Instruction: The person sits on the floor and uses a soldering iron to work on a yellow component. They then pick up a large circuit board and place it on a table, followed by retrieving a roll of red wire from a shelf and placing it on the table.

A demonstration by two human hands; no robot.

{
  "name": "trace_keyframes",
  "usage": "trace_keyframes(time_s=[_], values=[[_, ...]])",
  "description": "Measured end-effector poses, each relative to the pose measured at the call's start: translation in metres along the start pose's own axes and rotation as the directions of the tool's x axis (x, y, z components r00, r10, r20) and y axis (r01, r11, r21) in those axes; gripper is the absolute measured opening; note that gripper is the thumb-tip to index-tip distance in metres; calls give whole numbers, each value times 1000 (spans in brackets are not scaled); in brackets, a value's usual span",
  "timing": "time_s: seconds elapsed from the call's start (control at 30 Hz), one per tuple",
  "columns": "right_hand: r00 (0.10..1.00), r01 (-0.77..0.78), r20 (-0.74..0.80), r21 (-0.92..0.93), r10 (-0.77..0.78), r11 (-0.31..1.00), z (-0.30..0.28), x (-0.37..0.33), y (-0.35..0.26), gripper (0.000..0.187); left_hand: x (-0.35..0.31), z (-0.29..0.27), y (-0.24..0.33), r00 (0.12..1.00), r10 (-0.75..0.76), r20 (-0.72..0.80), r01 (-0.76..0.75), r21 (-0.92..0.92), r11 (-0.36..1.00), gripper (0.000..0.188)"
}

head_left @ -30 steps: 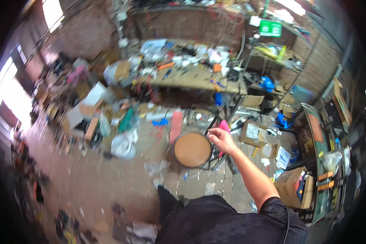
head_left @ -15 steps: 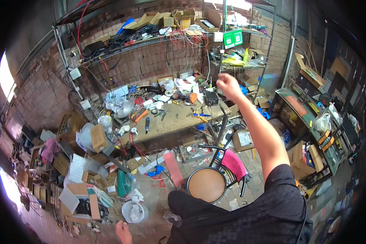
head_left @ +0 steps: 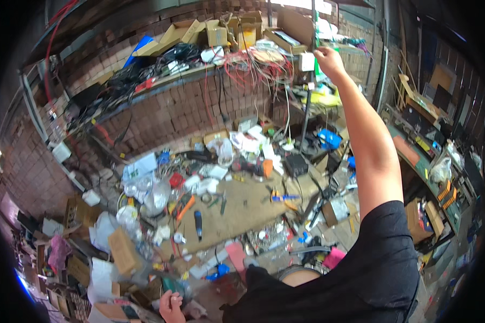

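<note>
My right hand [head_left: 329, 60] is raised high, its arm stretched forward, with the fingers closed. It overlaps a green sign [head_left: 317, 71] by the shelf post [head_left: 309, 110]; whether it touches either, or holds anything, cannot be made out. Left of it is a small white box [head_left: 307, 62] on the post. Low down hangs my left hand [head_left: 171, 307], its fingers loosely bent and nothing visible in them. It is in front of a green object [head_left: 172, 287] among cartons and plastic bags.
A cluttered workbench [head_left: 242, 207] carries a blue-black screwdriver [head_left: 198, 224], pliers [head_left: 283, 197] and plastic scraps. Above it, a shelf holds tangled red wires [head_left: 248, 70] and open cartons [head_left: 170, 39]. A round stool seat [head_left: 300, 276] is partly hidden by my body.
My right hand has risen to the green sign, which it now mostly hides. The bench and shelf appear closer, and the stool has slipped mostly behind my body. The white bucket is out of sight.
</note>
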State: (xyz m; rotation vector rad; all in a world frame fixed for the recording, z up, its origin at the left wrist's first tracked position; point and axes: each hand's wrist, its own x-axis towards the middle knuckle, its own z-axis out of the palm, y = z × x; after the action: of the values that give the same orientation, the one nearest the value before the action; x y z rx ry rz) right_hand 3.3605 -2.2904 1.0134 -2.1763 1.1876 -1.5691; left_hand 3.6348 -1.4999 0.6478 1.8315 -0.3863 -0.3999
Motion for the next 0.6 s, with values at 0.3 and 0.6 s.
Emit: trace_keyframes(time_s=[0.3, 0.6], values=[[996, 41, 90, -213, -22, 976, 127, 192, 86, 51, 168, 116, 70, 993, 47, 111, -56, 78, 995, 30], [883, 33, 439, -412, 167, 910, 156, 262, 110, 81, 235, 113, 51, 991, -105, 82, 102, 31, 994, 39]])
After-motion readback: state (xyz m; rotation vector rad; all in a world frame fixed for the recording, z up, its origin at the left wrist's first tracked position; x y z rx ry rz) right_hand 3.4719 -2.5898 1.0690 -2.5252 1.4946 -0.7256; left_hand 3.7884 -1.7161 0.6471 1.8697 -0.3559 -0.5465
